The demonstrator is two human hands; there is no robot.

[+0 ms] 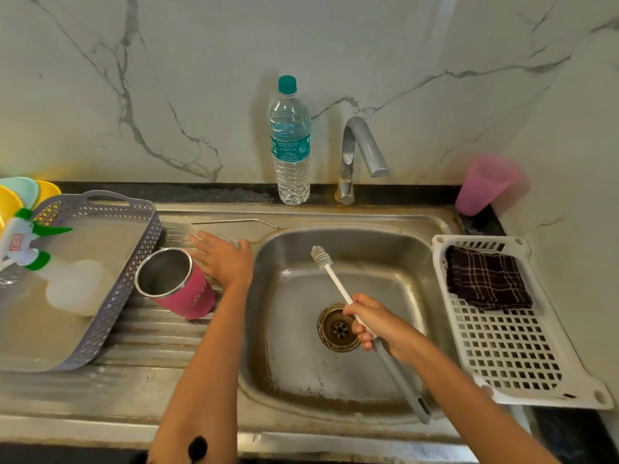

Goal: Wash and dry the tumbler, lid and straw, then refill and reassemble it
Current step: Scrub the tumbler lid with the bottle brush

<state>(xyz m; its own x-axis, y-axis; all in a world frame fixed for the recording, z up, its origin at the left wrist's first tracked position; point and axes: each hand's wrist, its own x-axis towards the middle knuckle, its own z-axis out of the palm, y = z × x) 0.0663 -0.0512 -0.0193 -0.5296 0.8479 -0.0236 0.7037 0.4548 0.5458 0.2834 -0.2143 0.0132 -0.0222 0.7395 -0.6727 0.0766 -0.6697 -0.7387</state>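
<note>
Two hands, one job each. Right hand point(375, 321) gripped the brush point(338, 286) mid-shaft over the sink point(385, 256), bristles up-left, its long axis running diagonally toward the tumbler point(181, 289). Tumbler sat on the ribbed surface point(150, 333) left of the sink, mouth open and facing up, just beside my left hand point(222, 257) on its left side. Left hand was flat, fingers straight and spread, gripping nothing; something clear lay under it, too blurred to name. Straw point(234, 222) lay left-right behind that hand. Left was nearer, right well apart. My guess: left takes the tumbler, right feeds the brush in.
</note>
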